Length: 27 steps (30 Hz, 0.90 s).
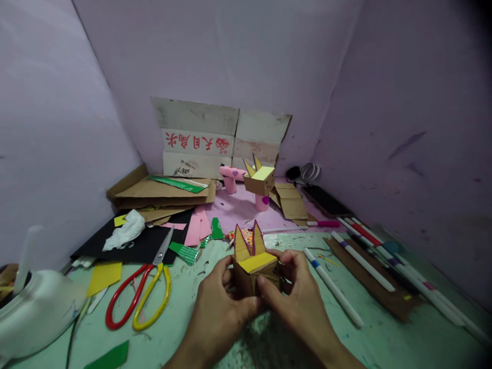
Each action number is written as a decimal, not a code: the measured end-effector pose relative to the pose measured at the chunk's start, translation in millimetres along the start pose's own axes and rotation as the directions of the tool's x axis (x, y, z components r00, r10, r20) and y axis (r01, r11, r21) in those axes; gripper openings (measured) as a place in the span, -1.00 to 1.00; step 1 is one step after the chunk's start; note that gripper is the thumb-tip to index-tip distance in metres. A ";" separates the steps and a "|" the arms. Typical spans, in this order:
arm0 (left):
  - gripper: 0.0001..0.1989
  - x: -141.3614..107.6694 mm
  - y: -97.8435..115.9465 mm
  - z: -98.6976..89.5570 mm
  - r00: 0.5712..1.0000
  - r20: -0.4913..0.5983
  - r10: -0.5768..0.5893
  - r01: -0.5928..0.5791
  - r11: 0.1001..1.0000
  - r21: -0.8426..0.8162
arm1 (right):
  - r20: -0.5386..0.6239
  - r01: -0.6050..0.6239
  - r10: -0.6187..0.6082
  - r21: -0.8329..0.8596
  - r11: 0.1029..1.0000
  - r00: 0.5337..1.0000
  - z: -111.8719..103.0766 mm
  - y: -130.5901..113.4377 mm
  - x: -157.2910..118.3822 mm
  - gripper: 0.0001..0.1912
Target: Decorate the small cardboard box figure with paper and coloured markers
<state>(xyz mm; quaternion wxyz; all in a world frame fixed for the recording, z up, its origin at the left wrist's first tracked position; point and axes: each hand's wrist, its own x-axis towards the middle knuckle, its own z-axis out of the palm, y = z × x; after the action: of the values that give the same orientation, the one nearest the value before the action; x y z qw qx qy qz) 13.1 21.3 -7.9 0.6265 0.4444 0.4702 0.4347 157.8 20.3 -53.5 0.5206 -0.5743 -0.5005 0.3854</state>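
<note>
A small cardboard box (257, 264) with a yellow top and two pointed, purple-edged ears is held between both hands near the table's front. My left hand (221, 307) grips its left side, thumb along the lower front. My right hand (294, 292) holds the right side, its thumb pressed on the front face and fingers curled behind. Farther back stands a pink figure (262, 202) with a similar eared box head on it. Scissors (154, 287) with one red and one yellow handle lie open to the left of my left hand.
Several markers (334, 287) and a brown cardboard strip (376, 277) lie at the right. Folded cardboard (169, 192), black paper (154, 251) and paper scraps fill the left. A white container (42, 307) stands front left; a dark phone (326, 200) lies back right.
</note>
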 end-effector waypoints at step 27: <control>-0.30 4.7 -4.4 -4.9 0.999 0.049 0.009 -0.007 0.998 -0.058 | -0.009 -0.011 0.011 0.014 1.000 1.000 -1.0 -8.5 -0.8 -0.64</control>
<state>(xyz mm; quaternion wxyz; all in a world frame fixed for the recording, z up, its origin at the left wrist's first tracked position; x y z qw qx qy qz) 9.7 25.6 -13.8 0.6486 0.4384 0.4402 0.4397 157.1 19.0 -45.0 0.5249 -0.5751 -0.4922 0.3892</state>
